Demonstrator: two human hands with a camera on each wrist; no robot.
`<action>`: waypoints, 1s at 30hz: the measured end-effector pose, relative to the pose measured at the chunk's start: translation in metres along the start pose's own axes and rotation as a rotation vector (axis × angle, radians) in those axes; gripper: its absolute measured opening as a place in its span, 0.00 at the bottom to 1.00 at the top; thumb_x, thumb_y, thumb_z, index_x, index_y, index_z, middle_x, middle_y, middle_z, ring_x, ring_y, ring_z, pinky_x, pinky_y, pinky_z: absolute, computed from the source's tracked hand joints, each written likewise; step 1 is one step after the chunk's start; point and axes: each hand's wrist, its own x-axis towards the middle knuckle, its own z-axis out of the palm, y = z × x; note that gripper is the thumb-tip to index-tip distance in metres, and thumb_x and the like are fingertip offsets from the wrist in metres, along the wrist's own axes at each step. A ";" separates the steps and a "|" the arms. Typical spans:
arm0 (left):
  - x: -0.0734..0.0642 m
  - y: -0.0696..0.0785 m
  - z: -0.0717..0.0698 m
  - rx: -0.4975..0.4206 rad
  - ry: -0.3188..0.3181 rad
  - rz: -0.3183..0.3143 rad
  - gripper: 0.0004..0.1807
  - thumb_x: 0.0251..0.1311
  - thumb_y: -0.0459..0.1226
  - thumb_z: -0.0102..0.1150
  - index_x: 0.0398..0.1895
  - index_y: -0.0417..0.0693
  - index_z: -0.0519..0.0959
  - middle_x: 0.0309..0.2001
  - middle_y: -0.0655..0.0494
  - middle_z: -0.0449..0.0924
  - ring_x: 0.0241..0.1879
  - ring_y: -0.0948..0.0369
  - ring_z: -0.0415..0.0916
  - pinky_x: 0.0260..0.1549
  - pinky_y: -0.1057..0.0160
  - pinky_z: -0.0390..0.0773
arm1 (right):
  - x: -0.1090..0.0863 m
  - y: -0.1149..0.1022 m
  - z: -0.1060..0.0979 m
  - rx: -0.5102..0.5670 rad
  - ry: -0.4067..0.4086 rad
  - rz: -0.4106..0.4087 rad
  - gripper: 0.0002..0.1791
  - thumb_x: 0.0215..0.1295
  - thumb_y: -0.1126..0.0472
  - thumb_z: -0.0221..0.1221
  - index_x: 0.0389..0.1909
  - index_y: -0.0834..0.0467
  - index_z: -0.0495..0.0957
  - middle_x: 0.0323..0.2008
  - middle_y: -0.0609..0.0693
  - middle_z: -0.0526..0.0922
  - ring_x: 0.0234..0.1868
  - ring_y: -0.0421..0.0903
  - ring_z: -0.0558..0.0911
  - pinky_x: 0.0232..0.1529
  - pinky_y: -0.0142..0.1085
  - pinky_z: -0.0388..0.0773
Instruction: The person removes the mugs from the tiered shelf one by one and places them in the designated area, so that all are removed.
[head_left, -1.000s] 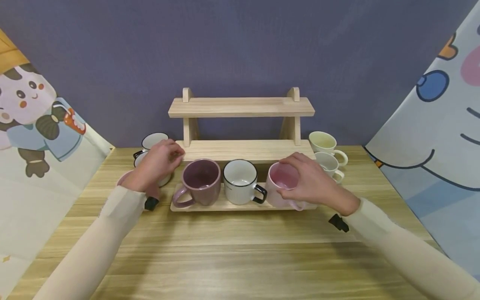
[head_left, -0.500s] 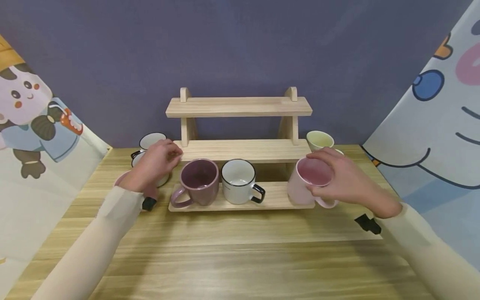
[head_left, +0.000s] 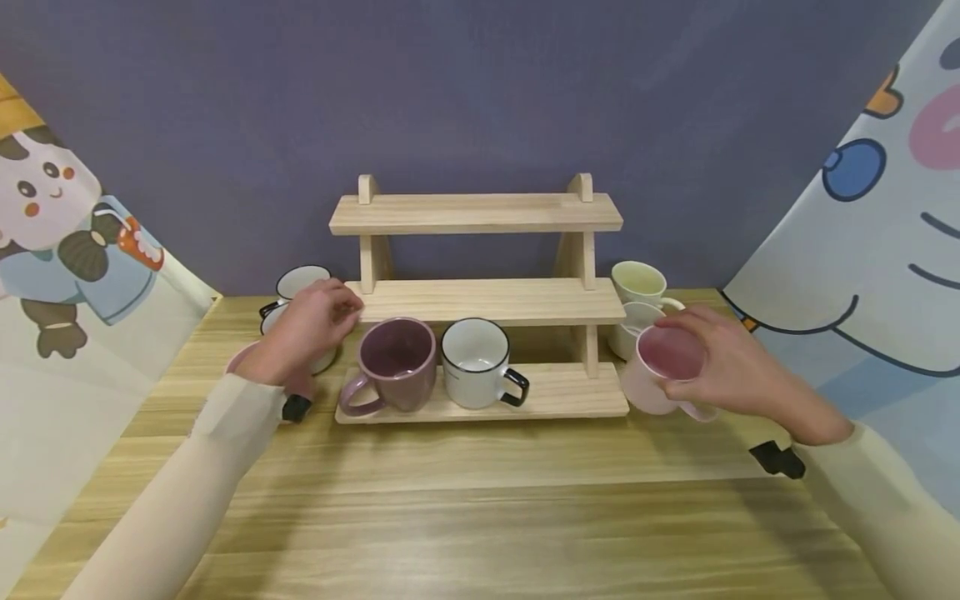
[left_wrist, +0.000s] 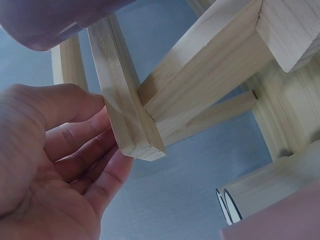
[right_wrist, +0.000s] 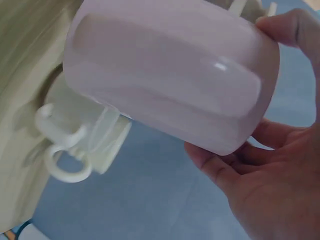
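A pale pink mug [head_left: 651, 390] is in my right hand [head_left: 738, 367], just past the right end of the bottom tier of a three-tier wooden shelf [head_left: 480, 300]. Fingers and thumb grip it around the rim, and the right wrist view shows its glossy side [right_wrist: 165, 80] tilted. With thumb and fingertips, my left hand [head_left: 309, 325] holds the left end of the middle board [left_wrist: 117, 95]. On the bottom tier stand a purple mug [head_left: 408, 379] and a white mug [head_left: 474, 377] with black rim and handle.
Right of the shelf, behind the pink mug, are a pale yellow-green cup [head_left: 636, 279] and a white cup [head_left: 621, 340]. Left of it, black-rimmed white mugs [head_left: 302, 279] and a pink mug [head_left: 242, 357] are partly hidden by my left arm. A grey-blue backdrop [head_left: 480, 100] stands behind.
My right hand has carried the pink mug rightward off the bottom tier, from beside the white mug to beyond the shelf's end. The left hand has stayed at the shelf.
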 end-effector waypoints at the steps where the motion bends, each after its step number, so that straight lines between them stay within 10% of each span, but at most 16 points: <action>1: 0.000 0.000 0.000 -0.001 0.001 0.003 0.06 0.55 0.26 0.60 0.36 0.32 0.81 0.36 0.43 0.77 0.38 0.50 0.72 0.41 0.52 0.74 | 0.000 0.004 0.001 0.003 -0.006 -0.010 0.38 0.31 0.53 0.76 0.49 0.60 0.77 0.43 0.54 0.76 0.39 0.52 0.75 0.32 0.47 0.74; 13: -0.001 0.000 0.000 -0.004 0.011 0.002 0.06 0.56 0.26 0.59 0.36 0.33 0.81 0.37 0.43 0.76 0.39 0.50 0.72 0.40 0.53 0.74 | 0.004 0.041 0.022 0.039 -0.051 -0.125 0.39 0.28 0.58 0.76 0.49 0.60 0.76 0.42 0.53 0.77 0.38 0.52 0.77 0.32 0.44 0.74; 30: -0.002 0.001 0.000 -0.004 0.007 -0.008 0.06 0.56 0.26 0.59 0.36 0.33 0.81 0.37 0.43 0.76 0.39 0.50 0.72 0.41 0.53 0.74 | 0.008 0.053 0.031 0.090 -0.226 -0.028 0.39 0.35 0.62 0.74 0.54 0.61 0.72 0.49 0.58 0.76 0.45 0.55 0.76 0.40 0.48 0.73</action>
